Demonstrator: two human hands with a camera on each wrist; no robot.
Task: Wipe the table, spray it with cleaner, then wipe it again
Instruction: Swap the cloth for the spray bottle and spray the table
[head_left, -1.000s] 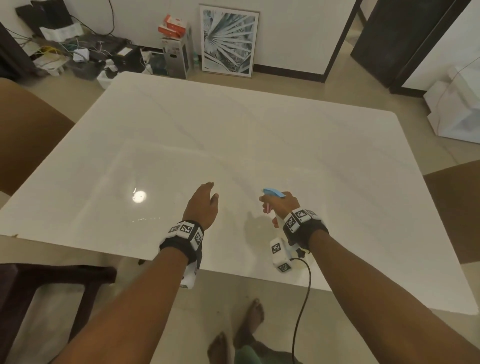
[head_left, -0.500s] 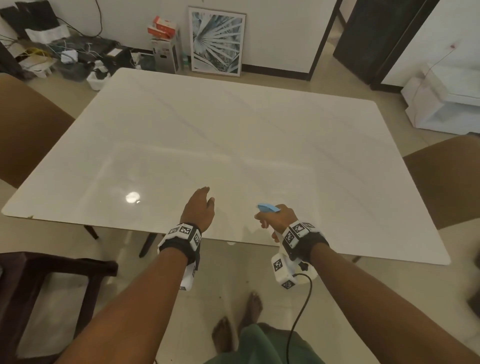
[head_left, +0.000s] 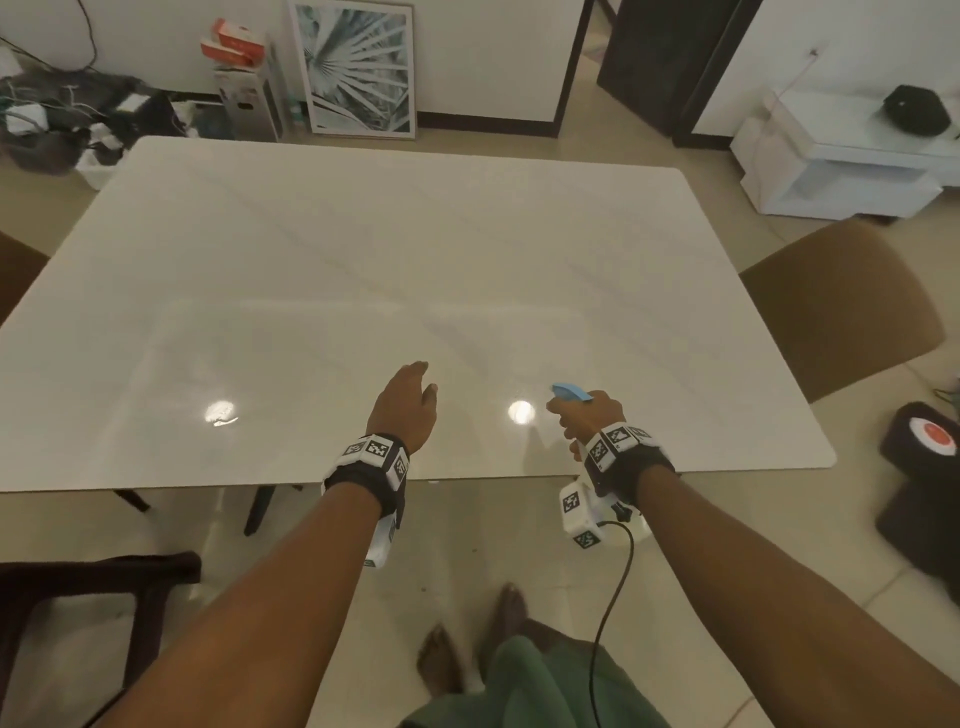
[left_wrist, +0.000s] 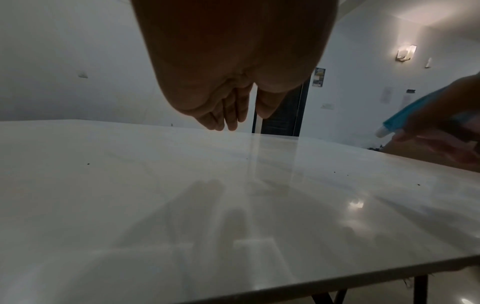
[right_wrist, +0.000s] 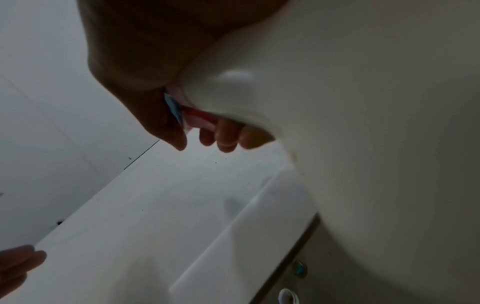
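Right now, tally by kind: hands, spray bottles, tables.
Hands: 2 (left hand, right hand)
Bottle: 1, held in the right hand
Table: 1
Total: 4

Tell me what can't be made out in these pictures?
- Spray bottle: in the head view only its blue top shows; the right hand hides the body.
- Its label: right wrist view too blurred.
- A cloth: none in any view.
- Left hand palm: head view shows only its back.
- Table specks: too small to identify.
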